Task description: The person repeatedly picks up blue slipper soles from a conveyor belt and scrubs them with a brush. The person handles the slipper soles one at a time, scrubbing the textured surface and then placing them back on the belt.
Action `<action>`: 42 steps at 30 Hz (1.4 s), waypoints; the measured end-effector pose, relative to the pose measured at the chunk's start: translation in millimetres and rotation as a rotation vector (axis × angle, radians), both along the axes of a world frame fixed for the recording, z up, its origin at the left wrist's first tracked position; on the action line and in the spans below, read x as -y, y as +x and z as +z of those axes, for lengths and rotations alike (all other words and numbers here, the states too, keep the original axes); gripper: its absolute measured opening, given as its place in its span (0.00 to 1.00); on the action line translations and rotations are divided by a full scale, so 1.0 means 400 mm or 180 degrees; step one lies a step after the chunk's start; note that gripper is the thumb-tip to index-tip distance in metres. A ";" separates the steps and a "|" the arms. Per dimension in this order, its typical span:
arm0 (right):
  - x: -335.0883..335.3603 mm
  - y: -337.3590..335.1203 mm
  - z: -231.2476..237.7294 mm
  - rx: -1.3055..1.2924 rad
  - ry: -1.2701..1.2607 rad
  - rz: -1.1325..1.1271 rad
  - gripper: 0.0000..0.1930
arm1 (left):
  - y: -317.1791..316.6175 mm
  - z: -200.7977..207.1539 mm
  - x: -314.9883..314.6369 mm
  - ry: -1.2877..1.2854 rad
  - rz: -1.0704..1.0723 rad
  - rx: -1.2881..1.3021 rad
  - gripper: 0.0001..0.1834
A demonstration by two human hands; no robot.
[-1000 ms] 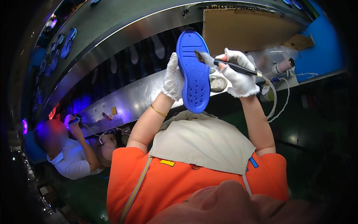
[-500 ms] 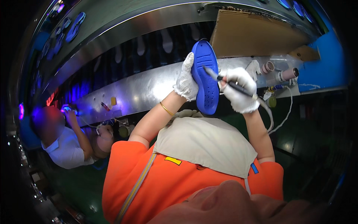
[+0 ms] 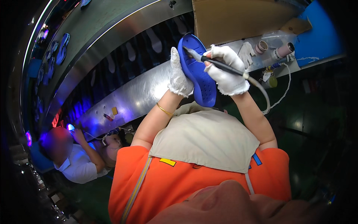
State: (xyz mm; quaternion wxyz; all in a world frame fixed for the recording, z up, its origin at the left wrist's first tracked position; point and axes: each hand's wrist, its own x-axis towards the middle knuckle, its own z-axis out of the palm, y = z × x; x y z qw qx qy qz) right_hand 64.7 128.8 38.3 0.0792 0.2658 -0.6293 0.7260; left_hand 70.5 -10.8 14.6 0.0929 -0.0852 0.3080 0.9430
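A blue perforated shoe sole (image 3: 203, 80) is held up in front of my chest, tilted, its far end leaning left. My left hand (image 3: 180, 76), in a white glove, grips the sole along its left edge; some of its fingers are hidden behind it. In my gloved right hand (image 3: 229, 71) is a brush with a black handle (image 3: 225, 67), a hose joined to its rear end. Its pale bristles (image 3: 192, 54) touch the sole's upper face near the far end. Bare fingertips show through the right glove.
Beyond the hands runs a metal bench (image 3: 138, 91), with dark slots holding shoe soles behind it. A cardboard box (image 3: 242, 22), tape rolls (image 3: 261, 46) and a spare glove (image 3: 246, 54) are at the right. A co-worker (image 3: 74, 156) sits at the left. Blue soles (image 3: 63, 48) lie on the conveyor.
The brush tip has moved from the sole's middle toward its far end. Both hands and the sole have shifted a little left in the view, and the whole scene has turned slightly.
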 end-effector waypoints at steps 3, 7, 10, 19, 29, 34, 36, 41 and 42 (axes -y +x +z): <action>-0.008 0.017 -0.010 -0.0470 0.0579 0.0077 0.11 | -0.012 -0.009 0.023 0.0184 -0.0313 -0.0074 0.40; -0.024 0.044 -0.017 0.0430 0.0322 0.0247 0.11 | 0.006 0.020 0.043 0.0008 -0.0272 0.0045 0.41; -0.016 0.072 -0.034 0.0179 0.0457 0.0146 0.11 | -0.001 0.023 0.054 0.0078 -0.0381 0.0120 0.41; -0.055 0.109 -0.072 0.1006 0.0261 0.0172 0.07 | 0.107 -0.060 0.063 -0.0500 -0.0984 0.0042 0.48; 0.009 0.062 -0.043 0.0091 0.0290 0.0213 0.07 | 0.003 0.010 0.069 0.0689 -0.0580 -0.0812 0.64; 0.014 0.052 -0.003 0.0603 -0.0125 0.0846 0.05 | -0.024 0.012 0.100 0.0557 -0.0205 -0.1106 0.65; 0.016 0.038 -0.019 0.0352 0.0054 0.0421 0.04 | -0.037 0.016 0.107 0.0617 -0.0173 -0.1220 0.67; 0.006 0.032 -0.027 0.1342 -0.0308 0.1083 0.05 | -0.066 0.015 0.140 0.0825 -0.0543 -0.1659 0.68; 0.006 0.027 -0.029 0.1411 -0.0574 0.1089 0.06 | -0.068 0.017 0.147 0.0745 -0.0609 -0.1702 0.68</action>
